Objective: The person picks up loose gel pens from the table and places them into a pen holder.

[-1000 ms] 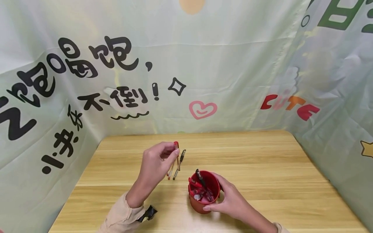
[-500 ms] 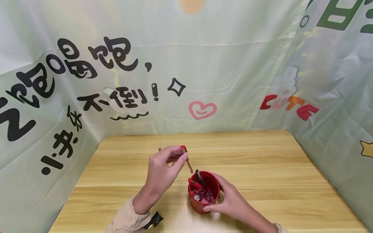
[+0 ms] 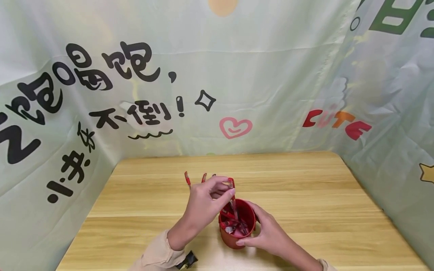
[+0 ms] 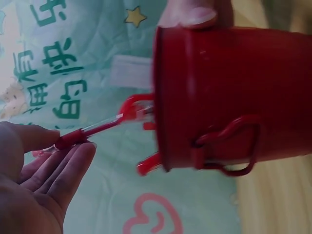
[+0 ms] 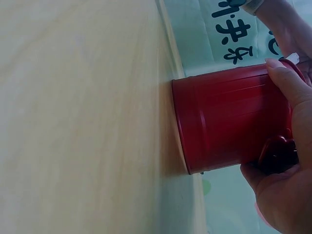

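My left hand (image 3: pixel 207 205) pinches a red-capped pen (image 3: pixel 232 194) between thumb and fingertips, near its capped end. The pen points down into the mouth of a red metal bucket (image 3: pixel 234 242), which stands on the table. In the left wrist view the held pen (image 4: pixel 73 138) reaches toward the bucket's rim, where red caps of other pens (image 4: pixel 136 107) stick out. My right hand (image 3: pixel 268 231) grips the bucket's right side; the right wrist view shows the thumb (image 5: pixel 285 80) near the rim. Several pens lean inside the bucket, partly hidden by my left hand.
Behind my left hand, more pens lie on the wooden table (image 3: pixel 305 203), among them a red-capped pen (image 3: pixel 187 178); the hand covers most of them. A printed cloth (image 3: pixel 271 82) hangs around the table's back and sides. Something black (image 3: pixel 190 259) sits at my left cuff.
My left hand has moved right and toward me, carrying the red-capped pen from the pens on the table to over the bucket. My right hand and the bucket stay in place.
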A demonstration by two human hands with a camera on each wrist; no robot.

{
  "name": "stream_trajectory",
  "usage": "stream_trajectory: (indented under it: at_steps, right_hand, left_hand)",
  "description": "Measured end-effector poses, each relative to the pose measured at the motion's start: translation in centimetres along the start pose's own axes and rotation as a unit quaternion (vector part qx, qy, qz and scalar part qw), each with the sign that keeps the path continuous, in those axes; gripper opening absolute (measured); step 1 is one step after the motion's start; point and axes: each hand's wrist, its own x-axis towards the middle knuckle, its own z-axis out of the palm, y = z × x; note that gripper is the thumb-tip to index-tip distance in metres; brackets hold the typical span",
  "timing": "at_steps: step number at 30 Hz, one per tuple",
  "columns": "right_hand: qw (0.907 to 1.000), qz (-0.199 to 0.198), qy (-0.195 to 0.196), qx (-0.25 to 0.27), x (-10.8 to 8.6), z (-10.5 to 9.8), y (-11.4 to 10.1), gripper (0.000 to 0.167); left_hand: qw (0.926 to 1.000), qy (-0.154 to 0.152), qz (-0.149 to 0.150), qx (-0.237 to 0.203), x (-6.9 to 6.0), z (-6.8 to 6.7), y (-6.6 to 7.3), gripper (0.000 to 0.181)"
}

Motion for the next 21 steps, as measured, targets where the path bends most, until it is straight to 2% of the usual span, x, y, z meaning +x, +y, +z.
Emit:
stream_trajectory:
  at_steps: [11, 17, 21]
  right_hand:
    - [0.9998, -0.021, 0.004, 0.003, -0.1, 0.0, 0.1, 0.101]
    - [0.9996, -0.026, 0.004, 0.001, -0.1, 0.0, 0.2, 0.103]
    - [0.9994, -0.033, 0.005, -0.002, -0.1, 0.0, 0.3, 0.103]
  left_hand:
    - [0.9966, -0.073, -0.036, 0.013, -0.5, 2.0, -0.6, 0.013]
    - [0.9951, -0.092, -0.033, 0.015, -0.6, 2.7, -1.0, 0.011]
    - [0.9938, -0.099, -0.036, 0.034, -0.7, 3.1, -1.2, 0.011]
